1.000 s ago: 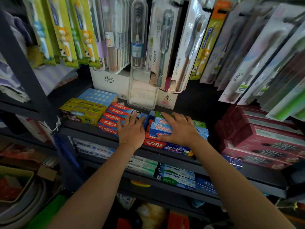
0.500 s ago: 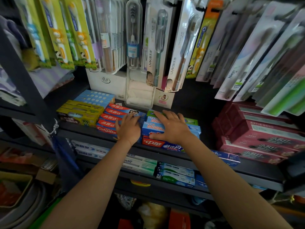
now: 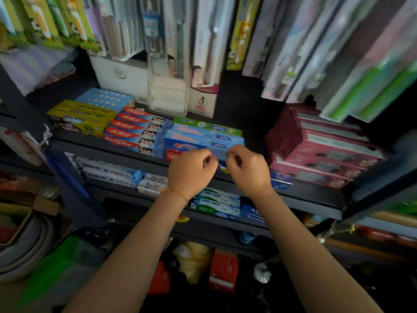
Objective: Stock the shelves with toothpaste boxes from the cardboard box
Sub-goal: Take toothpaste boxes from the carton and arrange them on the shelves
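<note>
Pulling back from the blue toothpaste boxes (image 3: 204, 138), you no longer press on the stack as you did a second ago. Your left hand (image 3: 191, 171) and right hand (image 3: 248, 169) now hang just in front of the shelf edge (image 3: 316, 195), fingers loosely curled, holding nothing. The blue boxes lie flat on that shelf, touching the red-and-blue boxes (image 3: 137, 132) to their left and well apart from the maroon boxes (image 3: 325, 152) to their right. That stack looks settled, so you probably go back for more. The cardboard box is not in view here.
</note>
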